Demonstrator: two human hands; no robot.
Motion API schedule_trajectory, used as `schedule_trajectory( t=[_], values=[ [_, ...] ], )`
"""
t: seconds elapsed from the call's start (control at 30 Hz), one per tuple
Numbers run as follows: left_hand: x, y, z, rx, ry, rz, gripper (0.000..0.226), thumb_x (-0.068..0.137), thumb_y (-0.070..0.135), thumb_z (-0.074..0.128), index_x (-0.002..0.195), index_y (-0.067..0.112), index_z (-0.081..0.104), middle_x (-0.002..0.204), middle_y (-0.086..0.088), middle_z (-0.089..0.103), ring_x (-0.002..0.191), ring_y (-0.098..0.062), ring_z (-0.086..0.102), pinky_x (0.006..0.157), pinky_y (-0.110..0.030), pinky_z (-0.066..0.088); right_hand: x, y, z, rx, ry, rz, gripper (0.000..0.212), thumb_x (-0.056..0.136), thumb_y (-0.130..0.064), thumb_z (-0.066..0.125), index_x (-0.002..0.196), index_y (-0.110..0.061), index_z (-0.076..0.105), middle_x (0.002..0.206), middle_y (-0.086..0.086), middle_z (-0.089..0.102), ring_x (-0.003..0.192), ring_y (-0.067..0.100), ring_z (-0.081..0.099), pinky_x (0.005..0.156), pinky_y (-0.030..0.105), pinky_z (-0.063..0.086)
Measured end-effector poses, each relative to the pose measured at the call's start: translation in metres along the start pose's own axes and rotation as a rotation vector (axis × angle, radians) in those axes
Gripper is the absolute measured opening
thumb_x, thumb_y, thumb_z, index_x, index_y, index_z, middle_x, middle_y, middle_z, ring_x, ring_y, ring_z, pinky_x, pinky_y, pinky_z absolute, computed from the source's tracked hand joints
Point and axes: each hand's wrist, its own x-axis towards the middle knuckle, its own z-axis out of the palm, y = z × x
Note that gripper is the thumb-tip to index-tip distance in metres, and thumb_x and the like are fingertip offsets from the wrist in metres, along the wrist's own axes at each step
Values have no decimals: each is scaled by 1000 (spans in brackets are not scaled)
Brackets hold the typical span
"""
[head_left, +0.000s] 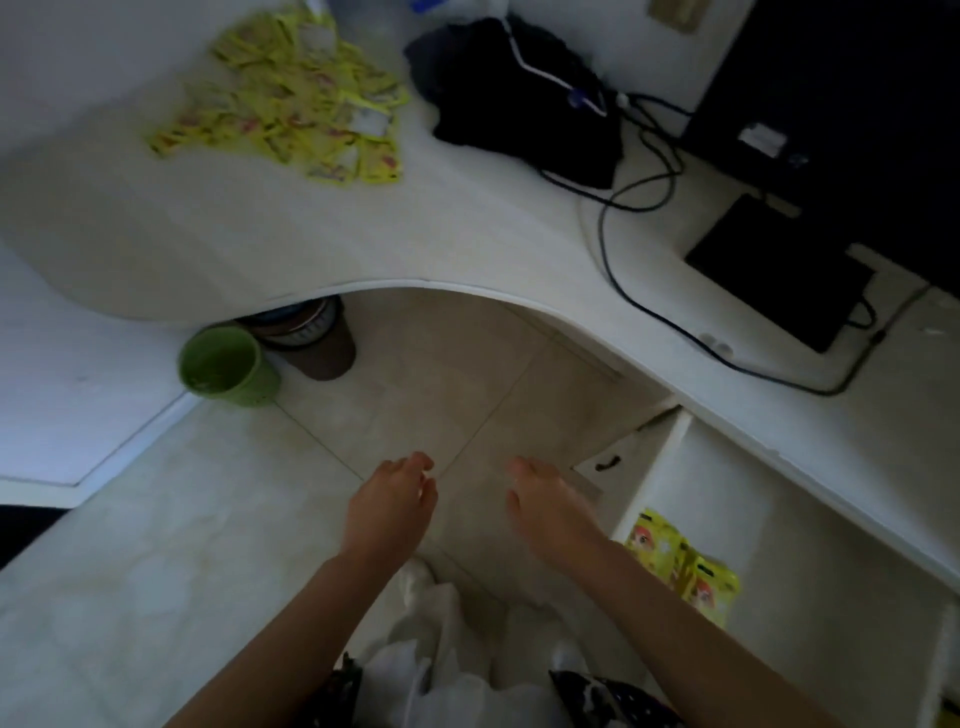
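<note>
Curved white worktop (322, 234) above a pale tiled floor (156, 519). Two bins stand beneath: green bin (223, 366), brown bin (324, 348). One heap of yellow packets (291, 98) lies on top. More drawer packets (675, 564) lie in one open drawer (795, 519), just beside the right grip (545, 512). It and the left grip (389, 506) hang loose and empty.

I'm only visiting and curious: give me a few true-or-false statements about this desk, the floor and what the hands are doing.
1. The left hand and right hand both hold nothing, with no grip on anything. True.
2. The green bin stands on the desk. False: it stands on the floor, beside a brown bin.
3. A pile of yellow packets lies on the desk. True.
4. The drawer near the right hand is closed. False: it is open, with more yellow packets inside.
</note>
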Motion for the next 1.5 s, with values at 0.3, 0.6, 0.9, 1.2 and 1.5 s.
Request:
schedule_trajectory(
  t=[0.3, 0.6, 0.9, 1.2, 1.5],
  values=[
    [43, -97, -76, 13, 127, -112, 24, 97, 30, 48, 118, 22, 57, 103, 2, 66, 93, -13, 60, 75, -24, 48, 86, -109, -17, 60, 40, -79, 33, 96, -19, 41, 127, -11, 48, 124, 13, 56, 114, 31, 54, 96, 38, 46],
    [129, -133, -136, -34, 213, -123, 26, 95, 27, 51, 117, 17, 60, 103, -2, 67, 94, -20, 62, 74, -30, 48, 179, -163, -63, 24, 64, -157, 29, 94, -16, 43, 116, -2, 54, 112, 19, 62, 103, 35, 59, 86, 42, 49],
    [247, -143, -183, -59, 240, -133, 25, 93, 27, 51, 116, 20, 58, 98, 2, 69, 100, -21, 59, 79, -35, 51, 293, -194, -127, -86, 83, -239, 34, 96, -24, 44, 129, -15, 48, 127, 7, 56, 115, 26, 53, 92, 40, 47],
    [353, -155, -219, -56, 216, -190, 26, 94, 29, 49, 117, 23, 57, 99, 3, 67, 102, -19, 58, 78, -33, 50, 400, -218, -185, -106, 67, -277, 34, 98, -26, 42, 129, -13, 48, 127, 9, 53, 115, 29, 51, 91, 41, 47],
    [441, -186, -254, -15, 153, -169, 27, 95, 29, 48, 119, 21, 57, 106, 2, 67, 106, -20, 57, 80, -34, 49, 478, -237, -212, -92, 56, -223, 31, 98, -23, 41, 124, -10, 52, 121, 11, 55, 112, 30, 52, 88, 42, 48]
  ],
)
